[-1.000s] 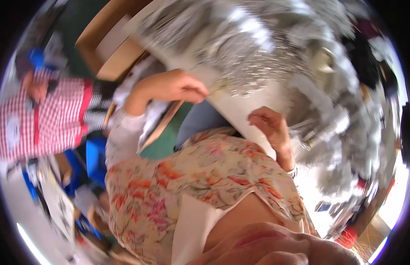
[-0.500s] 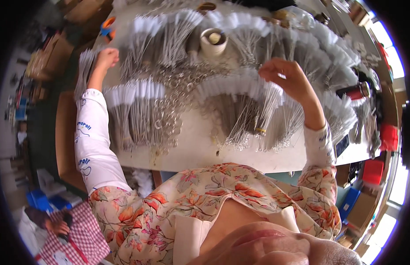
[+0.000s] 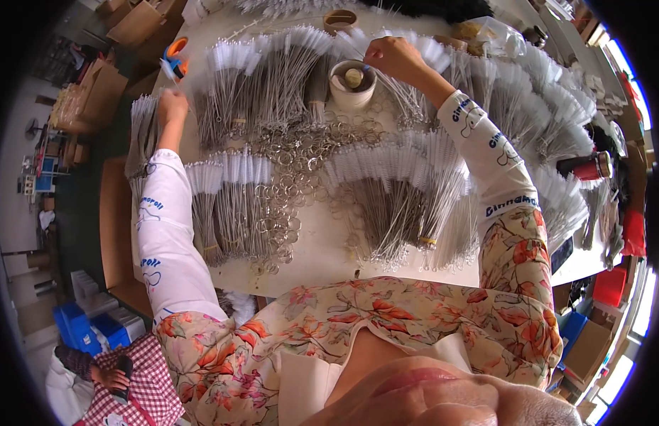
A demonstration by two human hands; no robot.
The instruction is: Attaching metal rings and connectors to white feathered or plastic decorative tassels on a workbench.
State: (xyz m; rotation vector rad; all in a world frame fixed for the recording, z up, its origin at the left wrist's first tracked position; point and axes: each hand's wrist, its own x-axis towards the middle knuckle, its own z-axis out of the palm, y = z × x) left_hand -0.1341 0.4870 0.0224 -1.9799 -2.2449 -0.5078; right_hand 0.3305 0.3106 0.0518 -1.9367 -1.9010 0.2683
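Note:
Bundles of thin wire brushes [image 3: 290, 67] with white bristle tips lie in rows across the table. At the far left, my left hand [image 3: 173, 106] is closed, and a brush with a blurred white tip [image 3: 166, 69] rises from its fingers. My right hand [image 3: 396, 58] is reached out to the back row with its fingers curled together; what they hold, if anything, is hidden. It is just right of and above a white round tub [image 3: 353, 85] with a yellowish piece inside. Many loose metal rings [image 3: 290, 181] are scattered between the bundles.
Orange-handled scissors [image 3: 176, 58] lie by the left table edge, beyond my left hand. A brown roll [image 3: 340, 21] stands at the back. On the right are a dark red cylinder [image 3: 589, 167] and more brushes. Another person's hand [image 3: 113, 378] shows at lower left.
My right hand has moved away from me and to the left, from above the near bundles to the back row. My left hand stays near the left edge; a brush tip now shows above it.

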